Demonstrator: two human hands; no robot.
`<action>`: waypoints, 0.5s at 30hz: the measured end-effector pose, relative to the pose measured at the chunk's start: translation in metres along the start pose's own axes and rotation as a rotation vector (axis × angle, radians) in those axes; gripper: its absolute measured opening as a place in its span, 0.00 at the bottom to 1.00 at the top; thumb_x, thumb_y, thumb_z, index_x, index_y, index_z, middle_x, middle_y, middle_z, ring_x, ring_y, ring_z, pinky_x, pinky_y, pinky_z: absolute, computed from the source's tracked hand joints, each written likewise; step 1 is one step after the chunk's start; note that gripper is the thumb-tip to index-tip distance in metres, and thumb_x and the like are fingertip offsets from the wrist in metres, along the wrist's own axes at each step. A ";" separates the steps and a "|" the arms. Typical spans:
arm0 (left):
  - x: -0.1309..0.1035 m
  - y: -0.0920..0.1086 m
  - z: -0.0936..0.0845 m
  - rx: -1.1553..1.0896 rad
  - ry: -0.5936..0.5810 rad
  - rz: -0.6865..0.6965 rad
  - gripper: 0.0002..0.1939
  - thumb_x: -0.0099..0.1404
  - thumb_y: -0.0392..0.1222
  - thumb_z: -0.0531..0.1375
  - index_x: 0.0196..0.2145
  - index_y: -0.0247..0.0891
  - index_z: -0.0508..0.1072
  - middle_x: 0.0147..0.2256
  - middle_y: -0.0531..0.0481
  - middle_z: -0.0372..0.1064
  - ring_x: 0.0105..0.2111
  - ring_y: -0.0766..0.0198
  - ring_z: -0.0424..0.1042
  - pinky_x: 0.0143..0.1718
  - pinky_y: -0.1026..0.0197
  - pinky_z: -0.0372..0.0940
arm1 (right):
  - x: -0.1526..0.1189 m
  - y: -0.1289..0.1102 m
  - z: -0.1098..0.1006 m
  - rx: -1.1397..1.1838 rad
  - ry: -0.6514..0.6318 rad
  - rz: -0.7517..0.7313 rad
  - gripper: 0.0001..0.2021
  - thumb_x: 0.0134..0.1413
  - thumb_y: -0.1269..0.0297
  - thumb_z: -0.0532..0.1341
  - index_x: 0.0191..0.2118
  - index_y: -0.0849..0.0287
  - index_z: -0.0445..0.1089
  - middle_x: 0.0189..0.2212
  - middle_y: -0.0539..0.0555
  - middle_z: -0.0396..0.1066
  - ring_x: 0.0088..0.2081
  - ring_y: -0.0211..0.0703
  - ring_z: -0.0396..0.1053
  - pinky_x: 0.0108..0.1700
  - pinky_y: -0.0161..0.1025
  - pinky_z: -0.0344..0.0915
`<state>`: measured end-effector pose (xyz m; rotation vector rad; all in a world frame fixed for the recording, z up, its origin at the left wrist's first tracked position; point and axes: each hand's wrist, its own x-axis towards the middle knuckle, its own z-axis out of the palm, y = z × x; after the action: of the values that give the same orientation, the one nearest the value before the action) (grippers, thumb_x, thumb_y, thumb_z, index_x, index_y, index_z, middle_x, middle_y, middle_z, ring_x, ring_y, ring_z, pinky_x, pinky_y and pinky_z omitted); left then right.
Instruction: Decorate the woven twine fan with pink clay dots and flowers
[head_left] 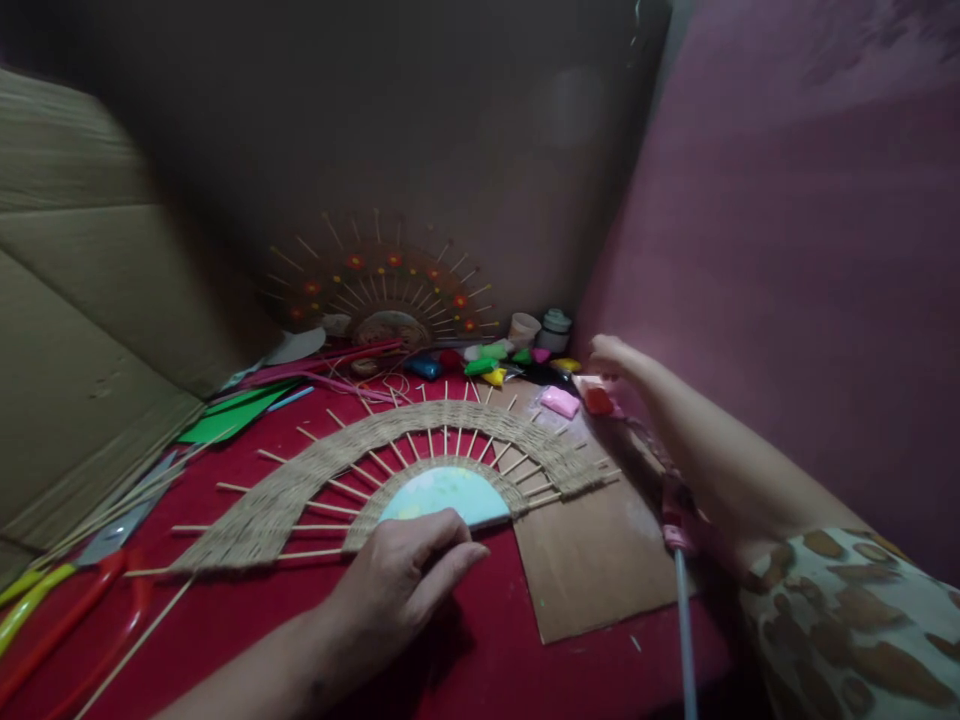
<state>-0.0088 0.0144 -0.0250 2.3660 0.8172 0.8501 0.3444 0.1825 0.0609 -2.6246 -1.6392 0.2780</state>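
A half-round woven fan frame (322, 462) of twine and thin sticks lies on the red cloth, with a pale blue half-disc (446, 492) at its centre. My left hand (420, 570) is at the flat edge of the half-disc, fingers curled and thumb forward; whatever they hold is hidden. My right hand (609, 355) reaches to the back right, beyond a red packet (598, 401) and a pink packet (559, 402). Its fingers are too small and dim to read.
A finished-looking fan with orange flowers (394, 261) leans on the back wall. Scissors (97, 585) and sticks lie left beside a cardboard box (90, 300). Brown cardboard (600, 565), a glue gun (679, 530), coloured packets and small tubs (555, 328) are at the right and back.
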 end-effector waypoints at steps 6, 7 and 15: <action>0.000 0.000 0.001 0.015 0.002 0.025 0.11 0.66 0.41 0.54 0.26 0.37 0.67 0.21 0.56 0.63 0.21 0.71 0.59 0.24 0.69 0.54 | -0.027 0.011 0.019 -0.112 -0.110 0.063 0.16 0.60 0.61 0.58 0.52 0.61 0.65 0.49 0.58 0.66 0.46 0.46 0.69 0.45 0.48 0.68; -0.001 -0.001 0.002 0.018 0.008 0.033 0.10 0.66 0.41 0.54 0.26 0.37 0.67 0.21 0.56 0.63 0.21 0.71 0.59 0.24 0.69 0.54 | -0.029 0.011 0.024 -0.112 -0.120 0.066 0.17 0.60 0.61 0.58 0.52 0.61 0.65 0.49 0.58 0.66 0.45 0.46 0.69 0.45 0.48 0.68; 0.001 -0.003 0.001 0.067 0.034 0.068 0.11 0.66 0.41 0.54 0.27 0.37 0.67 0.22 0.56 0.64 0.22 0.71 0.60 0.26 0.68 0.56 | -0.033 0.013 0.016 0.016 -0.024 0.068 0.16 0.60 0.61 0.59 0.52 0.61 0.65 0.49 0.58 0.66 0.45 0.46 0.69 0.45 0.47 0.68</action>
<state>-0.0088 0.0170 -0.0277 2.4559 0.7946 0.9063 0.3390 0.1458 0.0479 -2.6789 -1.5505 0.3242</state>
